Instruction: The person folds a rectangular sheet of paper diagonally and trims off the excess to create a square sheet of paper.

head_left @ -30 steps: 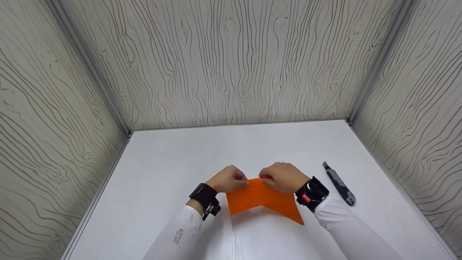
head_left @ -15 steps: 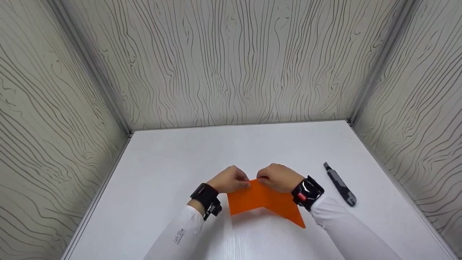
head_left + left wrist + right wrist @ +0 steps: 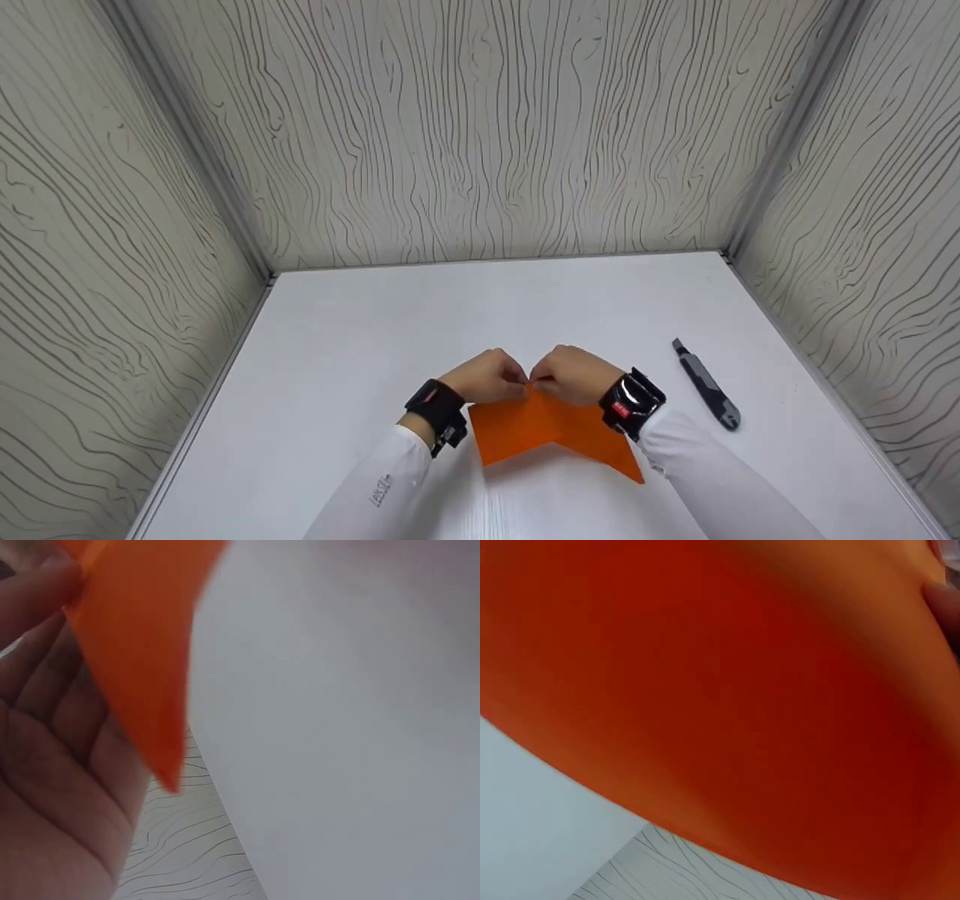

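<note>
An orange sheet, apparently paper [image 3: 517, 431], hangs above the table with a bend down its middle, its lower corners spread left and right. At its top edge, my left hand [image 3: 489, 376] pinches it between thumb and fingers. My right hand [image 3: 577, 375] pinches the same edge just to the right, and the fingertips of both hands nearly meet. In the left wrist view the thumb presses on the orange sheet [image 3: 142, 645], one corner pointing down past the palm. The sheet [image 3: 727, 705] fills most of the right wrist view, hiding nearly all of that hand.
A grey and black utility knife [image 3: 706, 384] lies on the white table [image 3: 420, 315] to the right of my right hand, its tip pointing away. Wood-grain patterned panels [image 3: 480, 135] enclose the table at the back and both sides.
My hands have come closer together along the sheet's top edge, the right hand moving left. Both hands and the sheet have shifted slightly toward me, and the middle bend is sharper.
</note>
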Demonstrator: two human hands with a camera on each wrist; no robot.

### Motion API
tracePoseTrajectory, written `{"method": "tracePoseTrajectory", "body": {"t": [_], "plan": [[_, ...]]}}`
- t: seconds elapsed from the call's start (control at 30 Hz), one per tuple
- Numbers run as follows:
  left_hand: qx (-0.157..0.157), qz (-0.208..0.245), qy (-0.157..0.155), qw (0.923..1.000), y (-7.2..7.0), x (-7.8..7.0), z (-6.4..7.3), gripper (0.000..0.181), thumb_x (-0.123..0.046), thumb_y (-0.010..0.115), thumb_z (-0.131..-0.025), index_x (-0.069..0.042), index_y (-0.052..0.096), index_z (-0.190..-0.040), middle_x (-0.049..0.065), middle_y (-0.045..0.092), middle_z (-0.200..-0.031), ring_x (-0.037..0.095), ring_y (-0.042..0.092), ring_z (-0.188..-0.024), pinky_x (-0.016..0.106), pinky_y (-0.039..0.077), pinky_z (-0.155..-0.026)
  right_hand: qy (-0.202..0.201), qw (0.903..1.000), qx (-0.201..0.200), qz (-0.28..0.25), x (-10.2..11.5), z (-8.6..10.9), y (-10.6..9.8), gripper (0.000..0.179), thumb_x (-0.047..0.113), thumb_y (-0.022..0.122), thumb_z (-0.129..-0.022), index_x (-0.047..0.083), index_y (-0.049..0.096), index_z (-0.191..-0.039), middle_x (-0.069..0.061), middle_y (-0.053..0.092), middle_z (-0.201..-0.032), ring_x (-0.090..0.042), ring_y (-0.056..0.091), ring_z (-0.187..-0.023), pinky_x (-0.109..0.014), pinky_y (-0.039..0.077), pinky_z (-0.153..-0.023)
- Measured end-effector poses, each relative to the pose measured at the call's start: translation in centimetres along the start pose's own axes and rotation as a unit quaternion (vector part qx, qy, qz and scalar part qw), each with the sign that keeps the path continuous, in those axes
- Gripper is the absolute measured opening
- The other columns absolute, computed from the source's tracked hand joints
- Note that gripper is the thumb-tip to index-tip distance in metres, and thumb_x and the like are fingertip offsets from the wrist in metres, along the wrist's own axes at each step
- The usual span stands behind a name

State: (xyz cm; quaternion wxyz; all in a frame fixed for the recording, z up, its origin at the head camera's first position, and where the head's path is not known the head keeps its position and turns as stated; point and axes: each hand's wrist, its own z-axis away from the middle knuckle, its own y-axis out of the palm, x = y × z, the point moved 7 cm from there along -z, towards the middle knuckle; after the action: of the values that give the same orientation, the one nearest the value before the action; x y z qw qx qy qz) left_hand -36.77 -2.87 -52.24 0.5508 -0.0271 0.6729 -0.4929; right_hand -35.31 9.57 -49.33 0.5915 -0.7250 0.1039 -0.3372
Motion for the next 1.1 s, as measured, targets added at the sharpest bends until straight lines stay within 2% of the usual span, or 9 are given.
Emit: {"method": "tracePoseTrajectory", "body": {"t": [0.1, 0.23, 0.37, 0.53, 0.73, 0.87, 1.1], "plan": [[0.002, -0.009, 0.008, 0.9999, 0.0, -0.4, -0.1, 0.014, -0.012, 0.075, -0.102, -0.005, 0.087, -0.102, -0.007, 0.068, -0.077, 0.004, 0.052, -0.065, 0.017, 0.044, -0.065, -0.014, 0.9999, -0.004, 0.002, 0.5, -0.2, 0.1, 0.013, 0.000, 0.073, -0.098, 0.005, 0.082, -0.090, 0.001, 0.069, -0.073, -0.002, 0.048, -0.064, -0.019, 0.045, -0.065], [-0.002, -0.022, 0.007, 0.9997, -0.1, -0.5, 0.0, 0.015, -0.012, 0.074, -0.103, -0.005, 0.087, -0.098, -0.009, 0.063, -0.071, 0.004, 0.050, -0.062, 0.017, 0.041, -0.061, -0.012, 0.9999, -0.011, 0.000, 0.6, -0.3, 0.1, 0.012, 0.004, 0.076, -0.099, 0.006, 0.083, -0.090, 0.001, 0.073, -0.075, -0.002, 0.051, -0.065, -0.019, 0.048, -0.066], [-0.004, -0.031, 0.003, 0.9995, -0.2, -0.3, 0.2, 0.015, -0.015, 0.074, -0.104, -0.007, 0.087, -0.099, -0.008, 0.066, -0.074, 0.005, 0.052, -0.064, 0.017, 0.043, -0.064, 0.012, 0.9997, -0.008, -0.018, 0.0, -0.2, 0.3, 0.012, 0.011, 0.076, -0.102, 0.007, 0.084, -0.094, 0.000, 0.077, -0.080, -0.004, 0.056, -0.068, -0.022, 0.054, -0.071], [-0.001, -0.038, -0.010, 0.9992, -0.2, 0.2, 0.4, 0.015, -0.017, 0.073, -0.105, -0.009, 0.086, -0.102, -0.007, 0.070, -0.081, 0.006, 0.057, -0.070, 0.018, 0.050, -0.070, 0.033, 0.9984, 0.007, -0.045, -1.0, 0.2, 0.7, 0.016, 0.014, 0.073, -0.105, 0.008, 0.083, -0.093, 0.002, 0.072, -0.078, -0.004, 0.054, -0.067, -0.022, 0.052, -0.070], [-0.002, -0.046, -0.018, 0.9988, -0.6, 1.1, 0.8, 0.015, -0.015, 0.073, -0.105, -0.008, 0.084, -0.099, -0.007, 0.066, -0.079, 0.007, 0.055, -0.072, 0.020, 0.048, -0.071, 0.027, 0.9983, 0.018, -0.048, -1.7, 0.7, 0.5, 0.019, 0.007, 0.064, -0.107, 0.006, 0.080, -0.098, -0.002, 0.075, -0.086, -0.006, 0.057, -0.073, -0.025, 0.054, -0.074], [-0.005, -0.046, -0.023, 0.9987, -0.6, 1.7, 0.9, 0.014, -0.016, 0.074, -0.104, -0.009, 0.084, -0.098, -0.007, 0.066, -0.079, 0.007, 0.055, -0.072, 0.020, 0.048, -0.071, 0.023, 0.9986, 0.011, -0.047, -2.2, 1.1, 0.3, 0.018, 0.004, 0.064, -0.105, 0.005, 0.081, -0.099, -0.004, 0.078, -0.090, -0.007, 0.059, -0.076, -0.026, 0.055, -0.075], [0.001, -0.042, -0.016, 0.9990, -0.3, 2.1, 0.9, 0.015, -0.019, 0.074, -0.104, -0.010, 0.085, -0.100, -0.007, 0.068, -0.080, 0.006, 0.056, -0.072, 0.020, 0.050, -0.072, 0.037, 0.9968, 0.015, -0.069, -2.9, 1.4, 0.6, 0.017, 0.007, 0.067, -0.105, 0.006, 0.081, -0.096, 0.000, 0.073, -0.082, -0.003, 0.053, -0.071, -0.022, 0.050, -0.069]]}}
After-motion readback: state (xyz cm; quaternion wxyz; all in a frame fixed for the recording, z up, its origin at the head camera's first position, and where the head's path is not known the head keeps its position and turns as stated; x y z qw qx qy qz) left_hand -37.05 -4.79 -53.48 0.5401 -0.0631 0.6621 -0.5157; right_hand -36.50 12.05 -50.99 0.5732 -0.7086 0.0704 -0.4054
